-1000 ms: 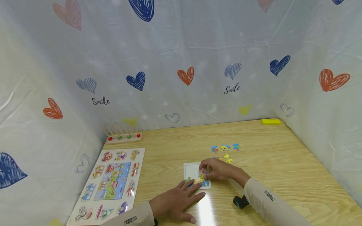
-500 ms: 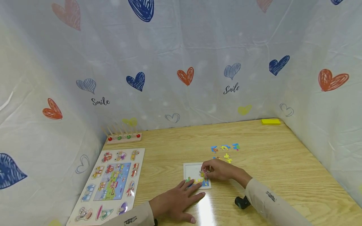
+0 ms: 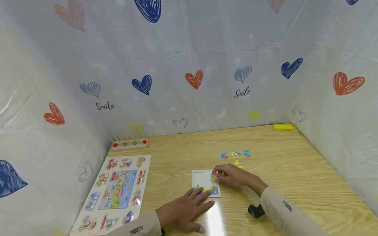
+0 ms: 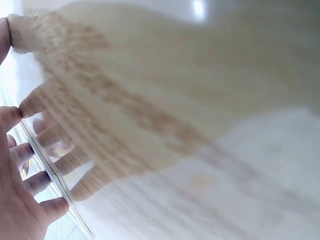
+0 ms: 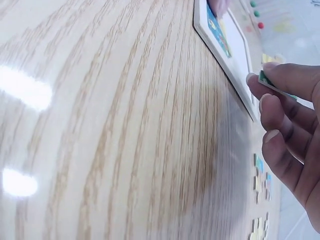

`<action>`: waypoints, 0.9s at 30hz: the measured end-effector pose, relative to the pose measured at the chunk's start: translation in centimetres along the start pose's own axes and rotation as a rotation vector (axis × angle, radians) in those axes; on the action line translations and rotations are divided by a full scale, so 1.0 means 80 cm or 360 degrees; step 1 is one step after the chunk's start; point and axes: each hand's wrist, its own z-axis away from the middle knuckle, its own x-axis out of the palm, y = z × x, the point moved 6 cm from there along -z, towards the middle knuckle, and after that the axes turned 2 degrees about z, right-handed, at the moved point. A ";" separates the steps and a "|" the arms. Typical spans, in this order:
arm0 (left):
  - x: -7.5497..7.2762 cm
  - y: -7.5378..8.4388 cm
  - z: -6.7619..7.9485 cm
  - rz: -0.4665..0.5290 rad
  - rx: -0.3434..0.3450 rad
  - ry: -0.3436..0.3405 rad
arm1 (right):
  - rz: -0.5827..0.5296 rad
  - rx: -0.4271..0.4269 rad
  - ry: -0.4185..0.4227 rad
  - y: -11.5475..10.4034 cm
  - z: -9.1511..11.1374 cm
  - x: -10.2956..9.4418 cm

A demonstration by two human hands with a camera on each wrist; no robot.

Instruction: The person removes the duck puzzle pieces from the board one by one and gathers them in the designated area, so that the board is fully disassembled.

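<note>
My right hand [image 3: 233, 175] pinches a puzzle piece [image 3: 214, 177] between thumb and fingers, just above the right side of a white-framed puzzle board [image 3: 195, 173]. In the right wrist view the held piece [image 5: 264, 79] shows a green edge and sits clear of the board. Joined pieces [image 3: 215, 190] in blue and yellow line the board's near edge. Across that row lie the spread, straight fingertips of my left hand [image 3: 186, 209], which hide part of it. The left wrist view shows those fingers [image 4: 37, 182] touching the board's edge.
Loose puzzle pieces [image 3: 235, 154] lie beyond the right hand. On the left is a large vehicle picture board [image 3: 118, 193], with a pegged wooden stand [image 3: 130, 144] behind it. A yellow block [image 3: 283, 127] sits at the far right corner. A patterned curtain [image 3: 189, 65] surrounds the table.
My right hand has lifted the puzzle piece off the right part of the board, moving slightly away and rightward. The left hand has stayed in place.
</note>
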 end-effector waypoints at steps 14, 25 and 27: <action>0.000 -0.001 0.000 0.0012 0.0003 0.0010 | -0.0014 0.0070 0.0089 0.015 0.014 -0.005; 0.001 -0.001 0.000 0.0021 -0.0003 -0.0001 | 0.0008 0.0023 0.0211 0.028 0.028 -0.016; 0.000 0.000 0.001 0.0009 0.0003 0.0019 | 0.0014 0.0013 0.0235 0.030 0.031 -0.018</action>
